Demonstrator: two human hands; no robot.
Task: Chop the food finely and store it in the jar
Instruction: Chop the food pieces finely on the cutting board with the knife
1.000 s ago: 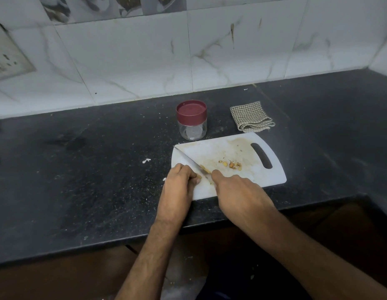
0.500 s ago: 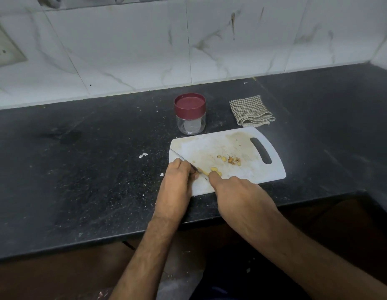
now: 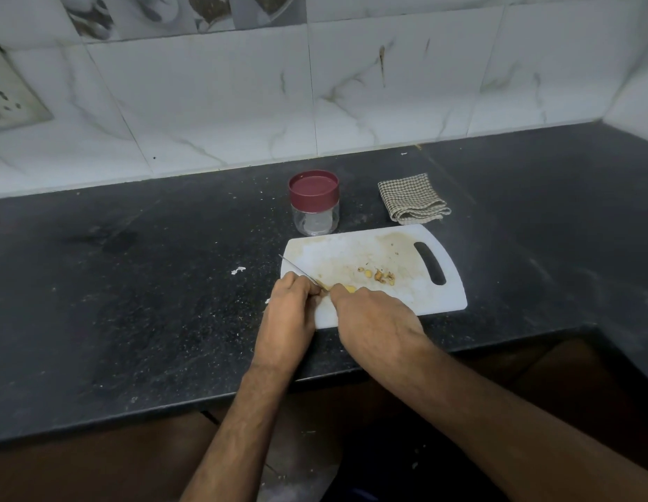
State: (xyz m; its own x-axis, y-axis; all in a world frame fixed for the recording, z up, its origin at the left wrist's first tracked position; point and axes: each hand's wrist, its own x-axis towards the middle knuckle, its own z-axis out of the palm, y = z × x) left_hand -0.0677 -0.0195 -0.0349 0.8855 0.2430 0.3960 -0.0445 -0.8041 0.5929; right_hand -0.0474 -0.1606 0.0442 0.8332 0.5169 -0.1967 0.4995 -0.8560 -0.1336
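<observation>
I'm gripping the knife (image 3: pixel 300 274) in my left hand (image 3: pixel 291 306), while my right hand (image 3: pixel 373 317) is pinching the yellow food (image 3: pixel 346 288) on the white cutting board (image 3: pixel 442 302). The jar (image 3: pixel 314 204) is standing lidded just behind the board.

one jar (image 3: pixel 314 204), one knife (image 3: pixel 297 271), one cloth (image 3: pixel 412 198)

Dim, soft indoor light; weak shadows; wall tiles (image 3: pixel 213 103) brightest; wide-angle bending at edges; slight softness overall.

Jar (image 3: pixel 314 204) & cloth (image 3: pixel 412 199) behind board (image 3: pixel 405 298) on counter (image 3: pixel 134 284).
</observation>
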